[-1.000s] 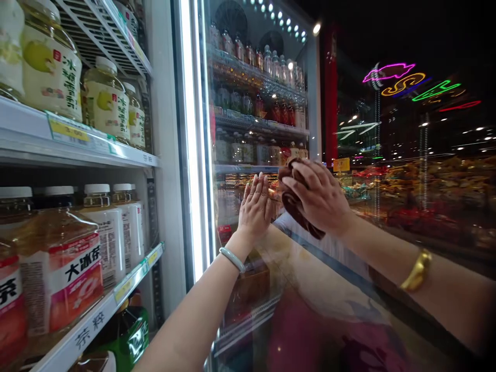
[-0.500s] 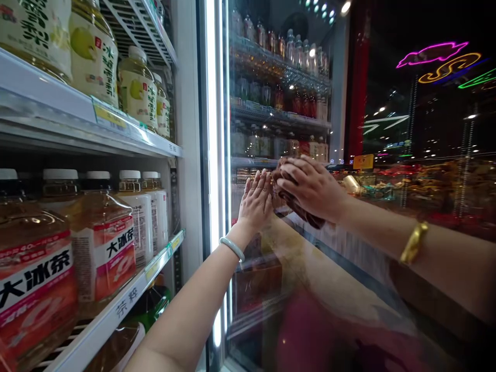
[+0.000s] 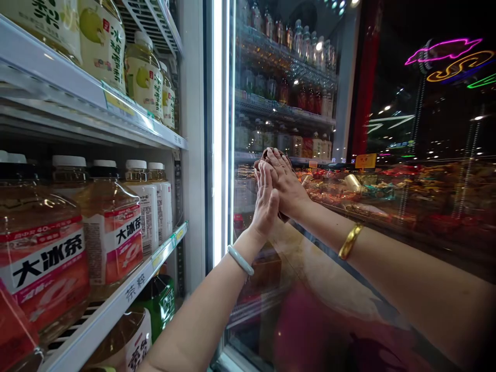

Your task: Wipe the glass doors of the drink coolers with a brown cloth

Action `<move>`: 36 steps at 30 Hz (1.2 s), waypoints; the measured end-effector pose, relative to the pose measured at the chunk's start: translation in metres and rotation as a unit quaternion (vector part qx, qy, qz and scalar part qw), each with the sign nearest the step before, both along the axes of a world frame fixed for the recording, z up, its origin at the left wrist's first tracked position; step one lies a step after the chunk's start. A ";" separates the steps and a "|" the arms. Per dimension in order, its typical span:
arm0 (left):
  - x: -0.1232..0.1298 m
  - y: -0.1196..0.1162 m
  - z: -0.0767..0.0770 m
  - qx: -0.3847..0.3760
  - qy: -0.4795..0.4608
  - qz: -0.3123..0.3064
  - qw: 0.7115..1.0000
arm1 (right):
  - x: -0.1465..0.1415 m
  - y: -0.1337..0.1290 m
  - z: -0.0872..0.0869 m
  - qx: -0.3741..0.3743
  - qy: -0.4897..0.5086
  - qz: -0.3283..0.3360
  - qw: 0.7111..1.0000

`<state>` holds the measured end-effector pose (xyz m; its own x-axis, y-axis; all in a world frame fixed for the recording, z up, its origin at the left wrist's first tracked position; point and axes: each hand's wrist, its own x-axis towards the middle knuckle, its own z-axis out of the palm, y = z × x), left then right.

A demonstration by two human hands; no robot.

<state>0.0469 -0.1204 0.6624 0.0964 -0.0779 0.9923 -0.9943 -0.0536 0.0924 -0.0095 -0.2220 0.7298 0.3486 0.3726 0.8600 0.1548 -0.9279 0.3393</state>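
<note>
My right hand (image 3: pixel 287 185), with a gold bangle (image 3: pixel 350 241) on the wrist, presses a brown cloth (image 3: pixel 284 217) flat against the glass door (image 3: pixel 325 268). Most of the cloth is hidden beneath that hand. My left hand (image 3: pixel 265 200) has its fingers stretched upward and lies right beside the right hand, touching or slightly overlapping it. Whether its fingertips rest on glass or cloth I cannot tell. A pale jade bangle (image 3: pixel 241 260) circles the left wrist.
Left of the arms, an open drinks cooler has shelves (image 3: pixel 127 289) of bottled iced tea (image 3: pixel 50 263) and pear drinks (image 3: pixel 145 82). A bright light strip (image 3: pixel 220 129) runs down the door's left side. Bottles reflect in the glass; neon signs (image 3: pixel 445 51) glow at right.
My right hand has swept left across the glass with the cloth, coming up against my left hand. My left hand has shifted slightly right. The view has also moved slightly.
</note>
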 end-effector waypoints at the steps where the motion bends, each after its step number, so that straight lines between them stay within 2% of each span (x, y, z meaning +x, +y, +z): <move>1: -0.002 -0.006 0.006 -0.009 0.019 0.004 1.000 | -0.002 0.000 0.002 0.013 0.018 0.016 1.000; 3: -0.001 -0.018 0.021 -0.029 0.050 0.029 0.998 | -0.010 -0.004 0.009 0.010 0.056 0.041 0.998; 5: 0.004 -0.028 0.037 -0.043 0.056 0.071 0.995 | -0.022 -0.014 0.018 -0.011 0.049 0.032 0.998; 7: 0.008 -0.034 0.049 -0.061 0.043 0.117 0.990 | -0.032 -0.025 0.024 -0.024 -0.015 -0.014 0.999; 9: 0.011 -0.034 0.053 -0.080 0.010 0.150 0.985 | -0.034 -0.034 0.024 -0.032 -0.071 -0.066 0.995; 12: 0.016 -0.027 0.039 -0.088 -0.070 0.167 0.980 | -0.026 -0.038 0.009 -0.043 -0.081 -0.105 0.990; 16: 0.039 -0.007 0.007 -0.088 -0.127 0.195 0.969 | -0.015 -0.031 -0.025 -0.062 -0.076 -0.097 0.990; 17: 0.046 -0.001 0.005 -0.081 -0.135 0.205 0.966 | -0.014 -0.028 -0.032 -0.069 -0.071 -0.090 0.991; 19: 0.061 0.011 0.012 -0.076 -0.128 0.227 0.962 | -0.015 -0.025 -0.040 -0.075 -0.060 -0.083 0.992; 22: 0.074 0.021 0.035 -0.125 -0.047 0.250 0.959 | -0.017 -0.022 -0.043 -0.068 -0.049 -0.083 0.993; 24: 0.072 0.022 0.038 -0.150 -0.012 0.252 0.956 | -0.019 -0.021 -0.041 -0.064 -0.041 -0.089 0.993; 26: 0.064 0.019 0.023 -0.132 -0.042 0.245 0.960 | -0.019 -0.020 -0.040 -0.063 -0.037 -0.092 0.993; 29: 0.051 0.018 -0.016 -0.065 -0.129 0.213 0.966 | -0.021 -0.019 -0.040 -0.061 -0.040 -0.082 0.994; 31: 0.051 0.022 -0.031 -0.030 -0.155 0.197 0.968 | -0.021 -0.018 -0.040 -0.060 -0.041 -0.074 0.995; 33: 0.056 0.027 -0.027 -0.047 -0.132 0.203 0.969 | -0.022 -0.018 -0.040 -0.059 -0.039 -0.075 0.995; 36: 0.062 0.028 -0.009 -0.131 -0.048 0.222 0.965 | -0.022 -0.017 -0.040 -0.059 -0.036 -0.085 0.994</move>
<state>0.1092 -0.0922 0.6534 -0.0306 0.2039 0.9785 -0.8832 -0.4639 0.0691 -0.0312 -0.2390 0.6903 0.3536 0.4131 0.8392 -0.0301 -0.8917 0.4517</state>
